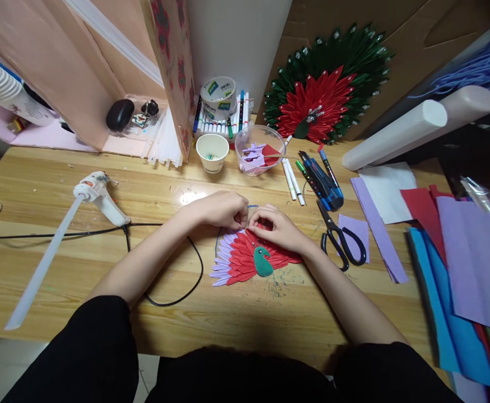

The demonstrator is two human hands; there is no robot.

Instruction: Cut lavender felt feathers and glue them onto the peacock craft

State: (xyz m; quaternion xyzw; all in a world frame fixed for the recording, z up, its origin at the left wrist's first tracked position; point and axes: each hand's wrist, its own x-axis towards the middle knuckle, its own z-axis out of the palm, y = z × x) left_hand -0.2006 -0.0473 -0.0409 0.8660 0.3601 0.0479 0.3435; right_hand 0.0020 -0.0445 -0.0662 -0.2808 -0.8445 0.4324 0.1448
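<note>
Inspecting the work at the centre of my table (211, 327), I find the paper bird (263, 263) lying flat, its green head and body below a fan of red feathers (240, 256). Purple feathers (223, 260) border the fan from nine o'clock round to about eleven; on the three o'clock side only red shows, partly covered by me.

Condition of grips: my left grip (228, 208) is pinching the bird's upper edge, near the last visible purple feather. My right grip (280, 228), just beside it at about one o'clock, has thumb and forefinger drawn together on the same edge. Exactly which feather sits between the fingertips is hidden, and I cannot tell.

Step in hand, in my judgement: setting a feather into the outer purple row. The next move appears to call for steady pressure at the feather's base, with its neighbours left uncreased, before either grip lets go.

Surroundings, taken from the bird: glue gun (97, 196) between nine and ten o'clock, well apart; paper cup (212, 154) at eleven; plastic tub (245, 165) holding purple and red scraps (253, 155) at twelve; scissors (341, 240) at three, partly over a purple sheet (360, 226).
</note>
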